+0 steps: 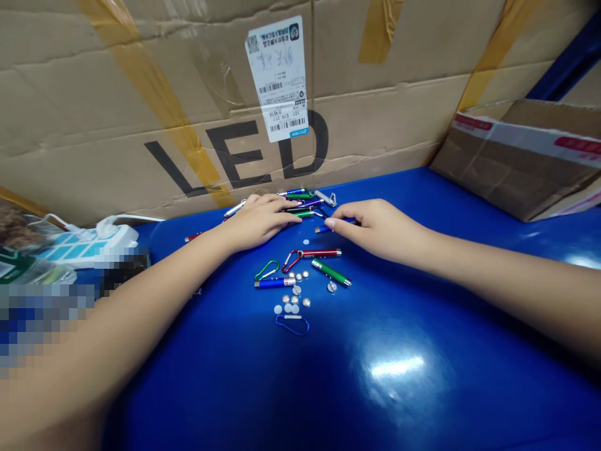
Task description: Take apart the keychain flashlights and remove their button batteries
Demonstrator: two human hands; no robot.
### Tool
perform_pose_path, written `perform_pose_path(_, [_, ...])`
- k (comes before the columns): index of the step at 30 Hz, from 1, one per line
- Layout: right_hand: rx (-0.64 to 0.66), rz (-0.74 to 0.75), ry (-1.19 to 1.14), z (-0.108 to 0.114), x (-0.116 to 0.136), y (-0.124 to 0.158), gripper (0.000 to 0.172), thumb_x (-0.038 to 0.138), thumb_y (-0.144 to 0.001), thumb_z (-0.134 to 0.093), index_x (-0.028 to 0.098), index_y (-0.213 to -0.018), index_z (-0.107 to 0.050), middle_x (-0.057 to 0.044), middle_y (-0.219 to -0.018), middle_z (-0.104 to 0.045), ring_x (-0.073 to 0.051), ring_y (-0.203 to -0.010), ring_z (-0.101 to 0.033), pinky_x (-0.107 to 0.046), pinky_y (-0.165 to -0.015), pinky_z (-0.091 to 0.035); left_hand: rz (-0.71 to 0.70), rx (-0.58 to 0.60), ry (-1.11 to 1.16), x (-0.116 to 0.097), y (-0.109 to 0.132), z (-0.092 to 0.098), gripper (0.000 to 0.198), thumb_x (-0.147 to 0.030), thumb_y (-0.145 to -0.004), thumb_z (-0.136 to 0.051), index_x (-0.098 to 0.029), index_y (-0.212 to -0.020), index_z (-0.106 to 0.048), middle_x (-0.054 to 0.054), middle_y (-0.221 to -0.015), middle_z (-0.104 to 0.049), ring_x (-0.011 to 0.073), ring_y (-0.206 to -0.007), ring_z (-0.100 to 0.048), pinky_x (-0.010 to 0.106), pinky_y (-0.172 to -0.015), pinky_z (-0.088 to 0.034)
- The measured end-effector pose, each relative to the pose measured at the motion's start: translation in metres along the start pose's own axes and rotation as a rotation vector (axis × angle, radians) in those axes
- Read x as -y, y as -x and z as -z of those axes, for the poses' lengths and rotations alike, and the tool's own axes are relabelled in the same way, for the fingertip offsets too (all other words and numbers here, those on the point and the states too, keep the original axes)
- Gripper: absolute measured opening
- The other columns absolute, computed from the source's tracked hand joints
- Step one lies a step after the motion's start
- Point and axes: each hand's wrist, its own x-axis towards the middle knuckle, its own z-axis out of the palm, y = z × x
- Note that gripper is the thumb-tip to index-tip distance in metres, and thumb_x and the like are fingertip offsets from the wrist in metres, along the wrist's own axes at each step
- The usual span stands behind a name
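Observation:
My left hand [263, 219] lies with fingers stretched over a pile of small metal penlights [313, 203] near the back of the blue table. Fingers and thumb of my right hand [370, 227] are closed around a blue penlight [321, 230], whose silver end pokes out to the left. In front of the hands lie a red penlight [322, 253] with a red carabiner [288, 261], a green penlight [331, 273] and another blue penlight [275, 284]. Several button cells [294, 300] and pale discs [278, 309] are scattered close by, beside green [267, 271] and blue carabiners [292, 325].
A large cardboard box [375, 125] marked LED rises behind the blue table [422, 313]. At the right back stands a smaller open carton [507, 166]. To the left are a white power strip [91, 245] with plugs and a clear plastic bottle [42, 270].

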Motion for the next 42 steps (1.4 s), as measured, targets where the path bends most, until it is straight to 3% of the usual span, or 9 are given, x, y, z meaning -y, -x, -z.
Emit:
perform_pose_path(4, [-0.101, 0.002, -0.04, -0.002, -0.009, -0.003, 0.035, 0.043, -0.093, -0.047, 0.018, -0.082, -0.068, 0.0, -0.072, -0.066, -0.014, -0.067, -0.056, -0.026, -0.062, -0.035, 0.001, -0.099, 0.02, -0.001, -0.007, 0.006, 0.029, -0.026, -0.095, -0.045, -0.027, -0.114, -0.067, 0.008, -0.137, -0.055, 0.0309, -0.127, -0.043, 0.05, -0.099, -0.028])
perform_pose_path(7, [-0.213, 0.0, -0.112, -0.003, -0.014, -0.005, 0.034, 0.042, -0.092, -0.048, 0.017, -0.08, -0.068, 0.0, -0.074, -0.066, -0.014, -0.069, -0.056, -0.025, -0.062, -0.036, -0.059, -0.104, 0.222, -0.022, -0.01, 0.022, 0.023, -0.029, -0.092, -0.049, -0.024, -0.1, -0.07, 0.004, -0.11, -0.068, 0.0217, -0.106, -0.057, 0.039, -0.096, -0.035])
perform_pose_path(11, [-0.31, -0.012, -0.165, -0.003, -0.016, -0.007, 0.036, 0.044, -0.092, -0.049, 0.016, -0.079, -0.068, -0.001, -0.075, -0.068, -0.013, -0.068, -0.056, -0.024, -0.062, -0.037, -0.082, 0.172, 0.404, -0.053, -0.017, 0.04, 0.021, -0.036, -0.086, -0.061, -0.022, -0.098, -0.07, 0.001, -0.092, -0.071, 0.0158, -0.085, -0.063, 0.026, -0.077, -0.044])
perform_pose_path(13, [-0.324, -0.017, -0.173, -0.003, -0.017, -0.008, 0.037, 0.044, -0.092, -0.05, 0.016, -0.076, -0.066, -0.001, -0.072, -0.066, -0.013, -0.066, -0.054, -0.024, -0.06, -0.036, -0.042, 0.24, 0.397, -0.058, -0.02, 0.041, 0.021, -0.034, -0.085, -0.063, -0.022, -0.099, -0.07, 0.001, -0.089, -0.071, 0.0147, -0.079, -0.063, 0.024, -0.07, -0.043])
perform_pose_path(19, [-0.311, -0.021, -0.178, -0.005, -0.021, -0.008, 0.038, 0.046, -0.091, -0.05, 0.016, -0.073, -0.065, 0.0, -0.069, -0.063, -0.012, -0.064, -0.051, -0.024, -0.059, -0.034, 0.04, 0.266, 0.323, -0.045, -0.024, 0.035, 0.016, -0.031, -0.085, -0.062, -0.023, -0.096, -0.071, -0.002, -0.084, -0.072, 0.0122, -0.073, -0.064, 0.021, -0.065, -0.043])
perform_pose_path(28, [-0.199, -0.035, -0.187, -0.013, -0.018, -0.004, 0.034, 0.044, -0.091, -0.049, 0.017, -0.079, -0.067, 0.0, -0.073, -0.064, -0.014, -0.07, -0.055, -0.026, -0.063, -0.035, 0.139, 0.131, 0.032, -0.002, -0.021, 0.026, 0.021, -0.03, -0.088, -0.058, -0.018, -0.103, -0.068, 0.006, -0.1, -0.068, 0.0208, -0.092, -0.062, 0.03, -0.08, -0.043])
perform_pose_path(33, [-0.178, -0.031, -0.141, -0.017, -0.02, -0.004, 0.033, 0.044, -0.091, -0.049, 0.018, -0.084, -0.069, -0.001, -0.073, -0.065, -0.014, -0.068, -0.055, -0.026, -0.062, -0.034, 0.251, 0.064, -0.061, 0.014, -0.024, 0.016, 0.019, -0.03, -0.088, -0.057, -0.018, -0.1, -0.064, 0.008, -0.1, -0.065, 0.0227, -0.091, -0.06, 0.03, -0.075, -0.042])
perform_pose_path(39, [-0.147, -0.055, -0.155, -0.017, -0.02, -0.003, 0.031, 0.044, -0.09, -0.052, 0.019, -0.087, -0.07, -0.001, -0.08, -0.068, -0.016, -0.073, -0.059, -0.028, -0.065, -0.039, 0.308, 0.091, -0.053, -0.012, -0.008, 0.037, 0.02, -0.037, -0.087, -0.057, -0.018, -0.085, -0.062, 0.004, -0.082, -0.066, 0.0193, -0.073, -0.059, 0.027, -0.061, -0.038])
perform_pose_path(42, [-0.149, -0.09, -0.171, -0.017, -0.017, -0.003, 0.028, 0.044, -0.087, -0.055, 0.02, -0.089, -0.07, -0.002, -0.087, -0.07, -0.018, -0.079, -0.061, -0.03, -0.069, -0.041, 0.353, 0.298, 0.135, -0.034, 0.011, 0.05, 0.028, -0.047, -0.087, -0.055, -0.022, -0.083, -0.066, 0.0, -0.076, -0.067, 0.0162, -0.066, -0.058, 0.026, -0.058, -0.037])
